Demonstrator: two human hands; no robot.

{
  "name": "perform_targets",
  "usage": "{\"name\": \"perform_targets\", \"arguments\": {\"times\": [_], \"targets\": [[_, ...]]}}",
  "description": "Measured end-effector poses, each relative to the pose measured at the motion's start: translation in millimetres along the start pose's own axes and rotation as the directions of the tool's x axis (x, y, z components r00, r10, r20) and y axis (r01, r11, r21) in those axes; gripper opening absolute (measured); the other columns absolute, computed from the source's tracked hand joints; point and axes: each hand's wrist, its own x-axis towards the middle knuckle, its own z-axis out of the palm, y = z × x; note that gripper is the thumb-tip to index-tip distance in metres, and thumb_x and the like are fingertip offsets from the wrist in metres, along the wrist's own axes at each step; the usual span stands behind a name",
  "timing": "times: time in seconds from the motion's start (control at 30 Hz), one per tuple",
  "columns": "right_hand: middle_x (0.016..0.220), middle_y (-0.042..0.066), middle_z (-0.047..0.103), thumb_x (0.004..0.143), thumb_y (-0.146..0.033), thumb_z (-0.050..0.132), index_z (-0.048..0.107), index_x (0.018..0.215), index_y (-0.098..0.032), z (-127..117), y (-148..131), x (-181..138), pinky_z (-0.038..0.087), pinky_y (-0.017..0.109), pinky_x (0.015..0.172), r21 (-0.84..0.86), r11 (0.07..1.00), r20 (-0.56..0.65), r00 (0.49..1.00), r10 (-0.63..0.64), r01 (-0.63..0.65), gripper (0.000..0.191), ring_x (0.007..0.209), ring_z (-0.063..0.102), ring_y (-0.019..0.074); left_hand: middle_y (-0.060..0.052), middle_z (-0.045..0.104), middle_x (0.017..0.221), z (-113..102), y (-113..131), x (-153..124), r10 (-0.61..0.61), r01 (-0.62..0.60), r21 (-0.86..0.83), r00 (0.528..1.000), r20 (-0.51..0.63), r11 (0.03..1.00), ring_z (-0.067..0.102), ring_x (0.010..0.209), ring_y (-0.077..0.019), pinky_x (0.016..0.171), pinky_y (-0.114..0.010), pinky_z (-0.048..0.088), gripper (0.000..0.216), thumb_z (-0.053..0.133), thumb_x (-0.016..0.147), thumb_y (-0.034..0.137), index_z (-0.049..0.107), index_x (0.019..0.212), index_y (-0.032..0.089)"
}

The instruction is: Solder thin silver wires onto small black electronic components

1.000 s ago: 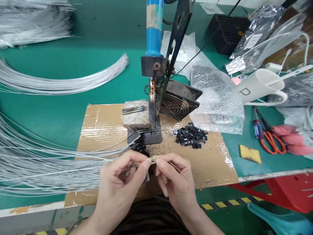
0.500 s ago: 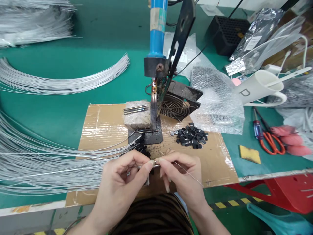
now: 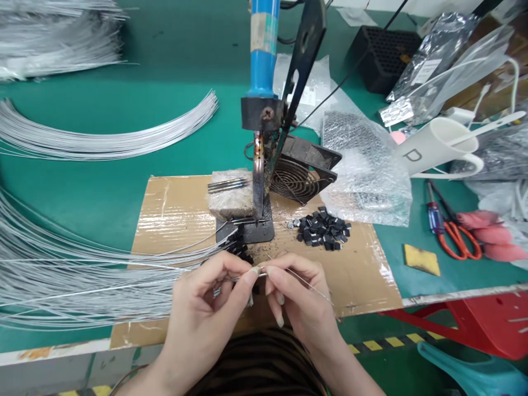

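My left hand (image 3: 214, 308) is closed, with thumb and index finger pinching a thin silvery rod-like piece (image 3: 262, 274). My right hand (image 3: 301, 291) meets it fingertip to fingertip, also pinched. A thin silvery wire (image 3: 307, 283) runs across the right hand's fingers and trails toward its wrist. What lies exactly between the fingertips is too small to make out. Just beyond both hands, a blue-handled soldering iron (image 3: 264, 66) is clamped tip-down over a dark metal base (image 3: 264, 234). Grey cables (image 3: 103, 280) reach in from the left, with black connectors (image 3: 237, 245) near their ends.
A heap of small black connectors (image 3: 324, 228) lies on the cardboard sheet (image 3: 363, 275). Behind it are a black fan (image 3: 297, 176) and bubble wrap (image 3: 363, 165). A white mug (image 3: 437, 146), orange-handled scissors (image 3: 457, 242) and a yellow sponge (image 3: 421, 260) sit at right. Another cable bundle (image 3: 124, 140) lies at left.
My right hand has shifted slightly left and turned a little, bringing its fingertips closer to the left hand's. The wire has moved left with it. My left hand has barely moved.
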Motion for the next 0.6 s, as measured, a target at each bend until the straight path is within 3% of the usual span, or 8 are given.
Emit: {"name": "perform_targets", "arguments": {"times": [0.13,0.33,0.47,0.6], "targets": [[0.062,-0.002,0.07,0.088,-0.03,0.084,0.085,0.083,-0.022,3.6,2.1,1.7,0.039,0.012,0.034,0.087,0.996,-0.027,1.0,0.015,-0.013,0.009,0.036,0.051,0.0029,0.004,0.058,0.061,4.5,-0.8,-3.1,0.046,-0.042,0.062,0.997,-0.065,0.997,0.045,0.051,-0.0089,0.048,-0.022,0.034,0.021,0.065,0.097,0.024,0.07,0.077,0.02],[0.061,-0.002,0.069,0.085,-0.029,0.085,0.085,0.078,-0.021,11.3,6.6,-0.1,0.036,0.012,0.032,0.145,0.989,-0.1,0.995,0.016,-0.001,0.01,0.035,0.046,0.0022,0.001,0.071,0.069,8.9,-9.5,-8.5,0.078,-0.068,0.097,0.991,-0.104,0.993,0.06,0.059,-0.0114,0.053,-0.022,0.041,0.014,0.067,0.097,0.024,0.073,0.084,0.021],[0.065,-0.001,0.071,0.088,-0.03,0.083,0.085,0.083,-0.022,7.4,8.6,-2.5,0.038,0.014,0.032,0.06,0.998,-0.102,0.994,-0.029,0.036,0.01,0.036,0.05,0.0044,0.001,0.07,0.067,10.7,-3.2,-7.7,-0.035,0.036,0.004,0.987,-0.157,0.999,0.057,0.058,-0.0109,0.054,-0.022,0.041,0.016,0.069,0.094,0.025,0.073,0.08,0.02],[0.077,0.002,0.075,0.094,-0.035,0.078,0.086,0.098,-0.023,0.8,0.0,-1.4,0.046,0.017,0.04,-0.165,0.982,-0.049,0.994,-0.098,0.089,0.015,0.042,0.058,0.0063,0.003,0.063,0.064,8.3,2.9,-3.7,-0.103,0.093,-0.102,0.99,-0.097,0.99,0.049,0.055,-0.0094,0.052,-0.021,0.036,0.019,0.069,0.094,0.026,0.072,0.076,0.02]]}}
